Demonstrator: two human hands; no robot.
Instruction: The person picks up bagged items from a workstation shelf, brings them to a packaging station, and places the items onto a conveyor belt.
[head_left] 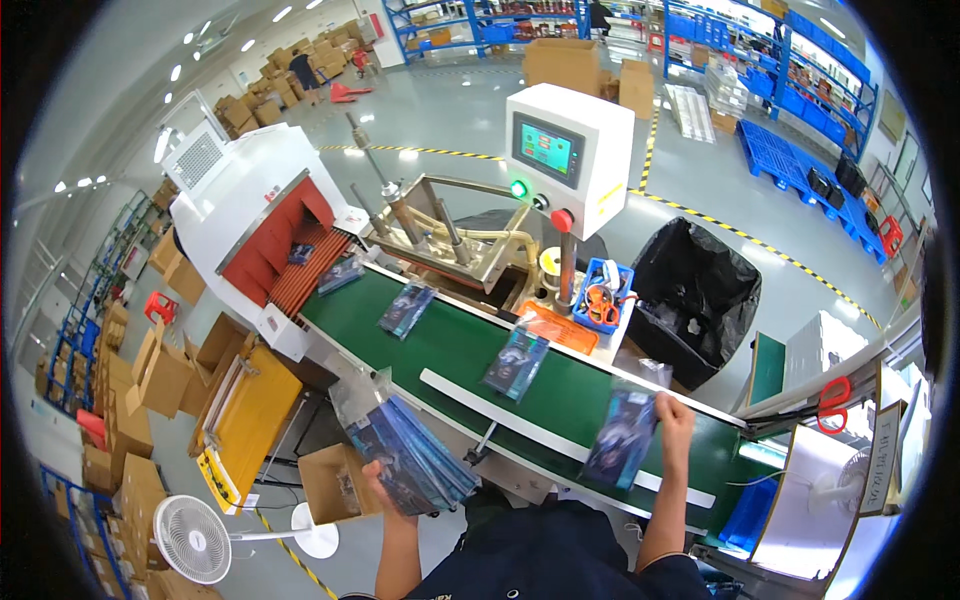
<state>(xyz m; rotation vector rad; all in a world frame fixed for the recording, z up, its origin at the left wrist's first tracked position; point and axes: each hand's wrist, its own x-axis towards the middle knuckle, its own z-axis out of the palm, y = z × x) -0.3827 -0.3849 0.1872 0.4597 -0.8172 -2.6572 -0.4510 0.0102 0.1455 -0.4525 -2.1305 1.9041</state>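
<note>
My left hand [378, 486] is closed on a fanned stack of flat blue-black packages [405, 450] in clear film, held in front of the conveyor's near edge. Between the fingers of my right hand [676, 416] is the upper right corner of a single flat package [618, 440], over the right part of the green conveyor belt [440, 345]. Loose clear film sticks out at its top. Further left on the belt lie similar packages: one [516, 362] near the middle, another [406, 308] beyond it, and one [340, 274] close to the tunnel's mouth.
A white tunnel machine [235, 215] with red curtain strips stands at the belt's left end. Behind the belt are a control box [570, 145], a blue basket [603, 300] with orange-handled scissors, and a black-lined bin [695, 290]. A white fan [193, 538] and an open carton [335, 485] stand at left.
</note>
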